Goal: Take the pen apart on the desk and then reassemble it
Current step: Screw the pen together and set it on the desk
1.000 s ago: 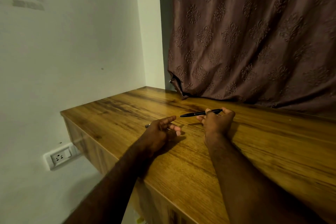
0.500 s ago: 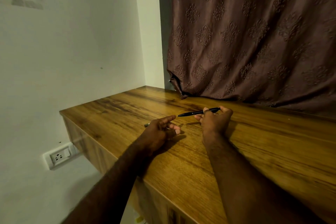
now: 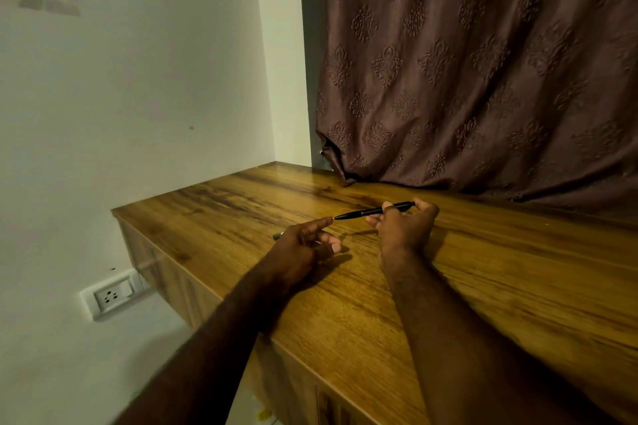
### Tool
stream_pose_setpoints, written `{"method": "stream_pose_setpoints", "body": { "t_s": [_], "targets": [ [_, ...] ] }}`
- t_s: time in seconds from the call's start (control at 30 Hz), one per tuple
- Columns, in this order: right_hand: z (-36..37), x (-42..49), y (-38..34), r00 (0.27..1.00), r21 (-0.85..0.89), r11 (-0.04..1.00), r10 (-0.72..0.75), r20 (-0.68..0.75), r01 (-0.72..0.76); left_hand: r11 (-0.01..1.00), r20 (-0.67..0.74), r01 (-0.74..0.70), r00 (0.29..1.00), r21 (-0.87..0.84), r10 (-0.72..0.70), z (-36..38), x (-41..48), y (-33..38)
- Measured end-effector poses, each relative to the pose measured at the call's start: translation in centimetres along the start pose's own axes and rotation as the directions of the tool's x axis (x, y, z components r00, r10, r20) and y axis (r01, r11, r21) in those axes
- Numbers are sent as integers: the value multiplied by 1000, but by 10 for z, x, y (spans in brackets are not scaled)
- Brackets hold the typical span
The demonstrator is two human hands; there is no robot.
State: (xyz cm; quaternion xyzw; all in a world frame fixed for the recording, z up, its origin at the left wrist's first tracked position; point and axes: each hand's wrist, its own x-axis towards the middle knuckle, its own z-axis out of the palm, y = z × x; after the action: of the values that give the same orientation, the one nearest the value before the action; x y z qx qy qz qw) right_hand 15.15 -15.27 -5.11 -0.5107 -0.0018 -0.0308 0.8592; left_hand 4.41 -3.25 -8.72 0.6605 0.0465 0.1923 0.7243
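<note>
Black pen [image 3: 359,213] | right hand [image 3: 405,228] fingers curled round it | left hand [image 3: 297,248] forefinger at tip, grip unclear

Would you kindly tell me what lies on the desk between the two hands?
In the head view, only bare desk lies between the left hand and right hand; the pen crosses above that gap.

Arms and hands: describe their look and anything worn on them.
The left forearm and right forearm are bare to the frame edge, with no sleeves in view. The left hand and right hand wear no gloves, and no watch, bracelet or ring shows on either.
</note>
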Motion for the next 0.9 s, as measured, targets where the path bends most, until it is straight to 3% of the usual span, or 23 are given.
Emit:
{"method": "stream_pose_setpoints", "body": {
  "t_s": [0.5, 0.7, 0.9],
  "targets": [
    [1, -9, -2, 999, -11, 999, -32, 20, 32, 945, -7, -42, 999, 326, 47, -2, -1, 5],
    [0, -8, 2, 999, -59, 998, 15, 39, -12, 951, -137, -26, 988, 307, 71, -4, -2, 7],
    [-1, -13, -1, 968, -85, 986, 154, 198, -140, 963, -234, -16, 969, 270, 81, 4, -9, 11]
  ]
}}
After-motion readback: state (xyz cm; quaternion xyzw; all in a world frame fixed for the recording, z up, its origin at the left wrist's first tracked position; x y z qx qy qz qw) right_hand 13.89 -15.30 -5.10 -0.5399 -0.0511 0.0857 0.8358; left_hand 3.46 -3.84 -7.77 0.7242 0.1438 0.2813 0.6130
